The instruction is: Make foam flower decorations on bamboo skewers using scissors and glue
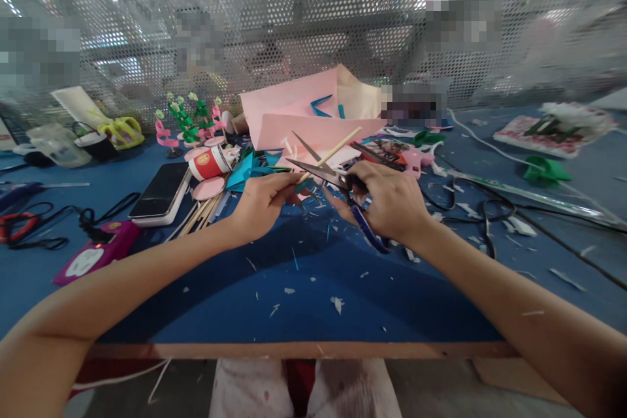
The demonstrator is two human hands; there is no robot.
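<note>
My left hand [262, 204] pinches a thin pale wooden stick [339, 146], which slants up and away to the right. In my right hand [386, 199] is a pair of scissors [362, 219] with dark blue handles. Their blades are spread, and the stick crosses between them. Close to my left fingers lie folded blue paper pieces [243, 173]. Behind both hands stands a folded pink sheet [294, 108] with a cream inner side.
A paper cup [208, 163] lies tipped beside a phone-like device [161, 192] and loose sticks [200, 217]. Green and pink paper plants [191, 117] stand at the back left. A purple power strip [100, 251] sits left; a glue gun [414, 160] and cables lie right. Paper scraps [337, 304] litter the blue table.
</note>
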